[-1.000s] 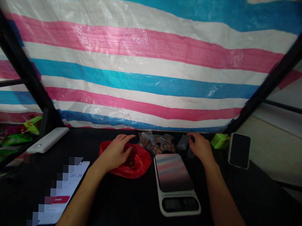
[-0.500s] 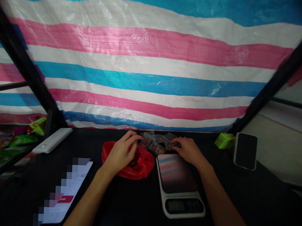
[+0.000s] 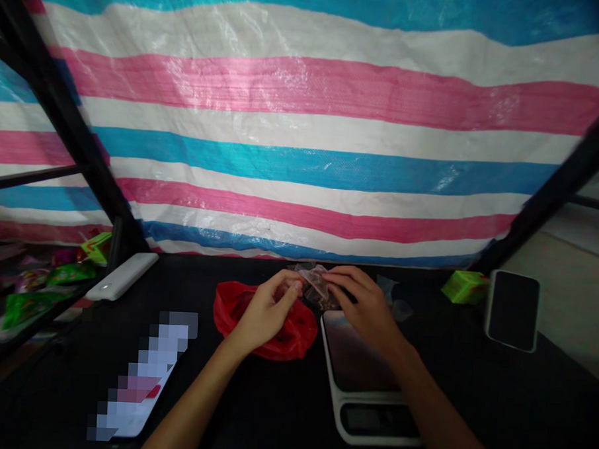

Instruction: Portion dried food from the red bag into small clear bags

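Both hands are close together at the back of the black table, with a small clear plastic bag [image 3: 316,276] between their fingertips. My left hand [image 3: 270,310] is closed, thumb and fingers pinching the bag's left side above a red plastic bag [image 3: 230,309]. The red bag lies open; its contents are mostly hidden by that hand. My right hand [image 3: 368,305] pinches the small bag's right side, its wrist over the white kitchen scale [image 3: 340,359]. Just behind and below the fingers lie small clear bags of brown bits [image 3: 320,301], partly covered.
A phone with a lit screen [image 3: 145,406] lies at front left, and a white power bank [image 3: 123,276] behind it. Clear plastic pieces [image 3: 401,310] lie right of the scale. A green box [image 3: 463,286] and a dark-screened device [image 3: 513,310] stand at right. Striped sheeting [image 3: 303,129] hangs behind.
My hands have come together from either side of the small bags, and a clear bag is now between their fingers. The whole view has shifted slightly, moving things rightward.
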A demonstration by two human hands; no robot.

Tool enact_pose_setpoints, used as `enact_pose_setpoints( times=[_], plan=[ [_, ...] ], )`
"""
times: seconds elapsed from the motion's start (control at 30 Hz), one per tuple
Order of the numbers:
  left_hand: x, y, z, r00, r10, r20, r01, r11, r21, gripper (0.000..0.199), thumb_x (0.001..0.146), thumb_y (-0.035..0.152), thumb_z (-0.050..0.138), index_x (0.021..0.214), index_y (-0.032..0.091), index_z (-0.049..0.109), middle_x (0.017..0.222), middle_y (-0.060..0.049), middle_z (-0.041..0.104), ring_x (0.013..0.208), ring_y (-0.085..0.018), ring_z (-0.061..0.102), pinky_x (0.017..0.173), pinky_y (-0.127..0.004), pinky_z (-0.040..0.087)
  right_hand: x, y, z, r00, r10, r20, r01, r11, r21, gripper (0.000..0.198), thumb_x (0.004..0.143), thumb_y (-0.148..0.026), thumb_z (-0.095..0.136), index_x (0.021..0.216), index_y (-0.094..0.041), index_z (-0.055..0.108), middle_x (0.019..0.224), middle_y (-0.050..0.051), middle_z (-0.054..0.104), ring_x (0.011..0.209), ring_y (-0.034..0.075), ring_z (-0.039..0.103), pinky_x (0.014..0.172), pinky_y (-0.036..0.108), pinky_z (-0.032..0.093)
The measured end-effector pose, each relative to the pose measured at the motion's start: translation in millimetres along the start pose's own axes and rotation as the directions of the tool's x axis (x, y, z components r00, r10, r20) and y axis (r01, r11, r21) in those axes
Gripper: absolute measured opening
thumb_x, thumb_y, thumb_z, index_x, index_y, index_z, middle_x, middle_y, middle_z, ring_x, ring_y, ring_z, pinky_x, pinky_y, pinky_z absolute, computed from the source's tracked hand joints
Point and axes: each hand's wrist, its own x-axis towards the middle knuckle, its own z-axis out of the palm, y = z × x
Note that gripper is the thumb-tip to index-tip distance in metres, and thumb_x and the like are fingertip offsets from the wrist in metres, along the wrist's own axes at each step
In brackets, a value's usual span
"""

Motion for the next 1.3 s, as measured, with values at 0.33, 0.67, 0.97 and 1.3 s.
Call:
enact_pose_setpoints(
  times=[0.33,0.67,0.97,1.3],
  plan=[
    [4,-7,-1,0.992,-0.103,0.080,0.118,0.967,-0.227,0.038,0.088,0.052,0.071,0.099,0.016,0.062,0.068,0.003,0.062,0.058,-0.009,0.055,0.056,-0.020,0.041,-6,-22,13,0.998,-0.046,0.039,0.044,0.999,0.028,0.029,0.101,-0.014,0.053,0.124,-0.026,0.067,0.118,0.009,0.066,0.111,0.023,0.065,0.099,0.041,0.056],
    [5,-15,3,0.996,-0.058,0.071,0.078,0.944,-0.322,0.033,0.086,0.040,0.075,0.106,0.016,0.065,0.081,-0.002,0.071,0.073,-0.014,0.067,0.072,-0.026,0.053,-6,-30,18,0.998,0.020,0.052,-0.019,1.000,-0.012,0.013,0.092,-0.022,0.069,0.105,-0.026,0.070,0.115,0.008,0.063,0.107,0.025,0.064,0.095,0.044,0.055],
    [4,-18,10,0.996,-0.059,0.063,0.075,0.955,-0.286,0.033,0.082,0.035,0.080,0.107,0.016,0.068,0.097,-0.005,0.075,0.090,-0.017,0.070,0.088,-0.030,0.055,-8,-25,27,0.997,0.056,0.044,-0.057,0.998,0.027,0.016,0.092,-0.010,0.060,0.097,-0.024,0.064,0.103,0.006,0.062,0.103,0.023,0.061,0.091,0.040,0.051],
    [1,-17,13,0.998,-0.027,0.060,0.038,0.979,-0.199,0.019,0.089,0.028,0.069,0.103,0.017,0.062,0.090,-0.002,0.069,0.082,-0.014,0.065,0.079,-0.025,0.051,-12,-28,31,0.995,0.050,0.086,-0.054,0.998,0.044,0.015,0.091,-0.009,0.058,0.094,-0.024,0.059,0.100,0.004,0.061,0.096,0.021,0.061,0.087,0.035,0.049]
  ],
)
